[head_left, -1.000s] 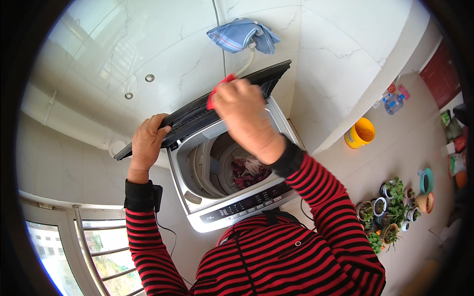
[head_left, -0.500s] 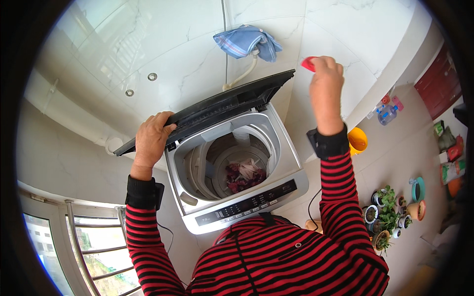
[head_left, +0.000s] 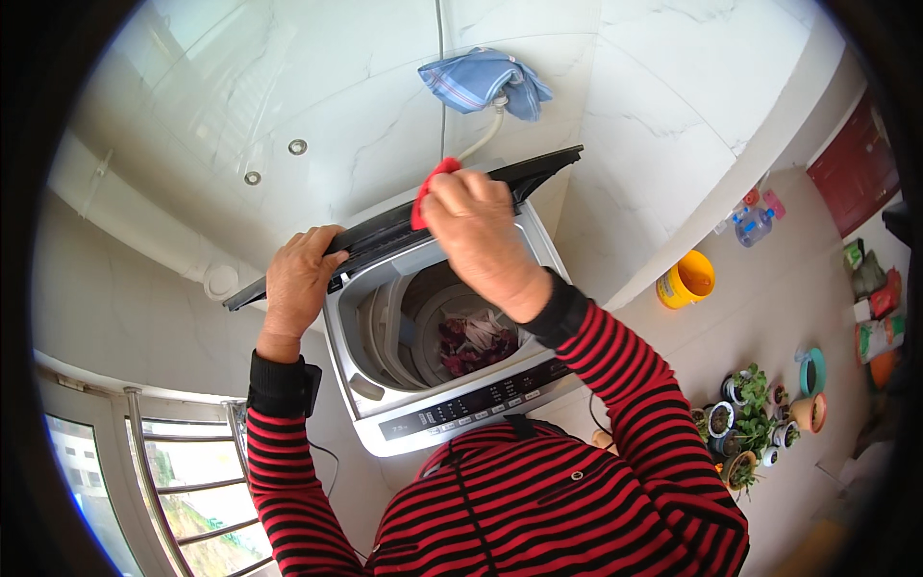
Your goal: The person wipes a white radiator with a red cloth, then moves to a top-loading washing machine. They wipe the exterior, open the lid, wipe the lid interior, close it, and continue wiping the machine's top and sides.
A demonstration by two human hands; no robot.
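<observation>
A silver top-loading washing machine [head_left: 386,430] stands before me, its black lid [head_left: 361,236] raised and leaning back toward the wall. My left hand [head_left: 300,281] grips the lid's left part, thumb on the near side and fingers over the edge. In my right hand [head_left: 484,236] is a small red cloth [head_left: 430,192], bunched between the fingers at the lid's middle. That hand is slightly blurred and hides part of the lid and the drum opening. Dark red and pale clothes [head_left: 475,341] lie at the bottom of the drum.
A blue checked cloth [head_left: 486,82] hangs over a tap on the tiled wall, with a hose below. To the right are a yellow bucket [head_left: 686,280], several potted plants [head_left: 755,418] and a water bottle [head_left: 753,227]. A railed window [head_left: 197,490] is at lower left.
My right hand has swung left and down with the red cloth, from beyond the lid's right end to its middle. My left hand stays on the lid, which has tipped slightly.
</observation>
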